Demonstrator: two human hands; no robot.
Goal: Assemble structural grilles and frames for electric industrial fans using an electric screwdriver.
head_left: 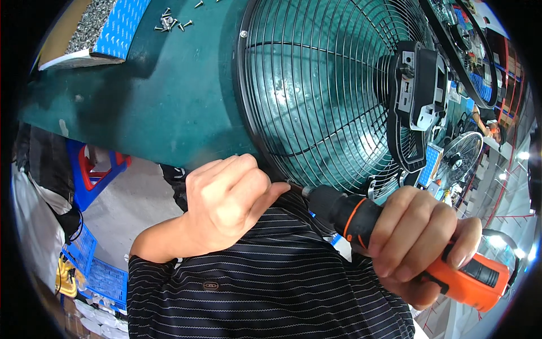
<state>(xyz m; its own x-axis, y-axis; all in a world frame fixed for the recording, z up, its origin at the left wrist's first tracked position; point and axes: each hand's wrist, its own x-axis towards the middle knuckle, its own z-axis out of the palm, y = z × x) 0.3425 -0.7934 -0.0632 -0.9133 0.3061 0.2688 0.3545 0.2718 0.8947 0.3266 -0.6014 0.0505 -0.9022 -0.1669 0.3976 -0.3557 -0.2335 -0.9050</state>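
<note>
In my right hand (415, 240) is an orange and black electric screwdriver (355, 217), my fingers wrapped round its body. Its bit points left at the near rim of a black wire fan grille (316, 90). My left hand (228, 198) is closed beside that rim, its thumb and finger tips close to the bit's end. Whatever lies between those fingertips is too small to make out. A black motor housing (420, 85) with sockets and a switch sits on the middle of the grille. The fan rests on a green table (169, 101).
An open carton of screws (107, 28) stands at the far left, with loose screws (169, 21) beside it. Another fan (463, 152) and a person (488, 124) are off to the right. A blue and red stool (93, 169) and blue baskets (104, 277) stand lower left.
</note>
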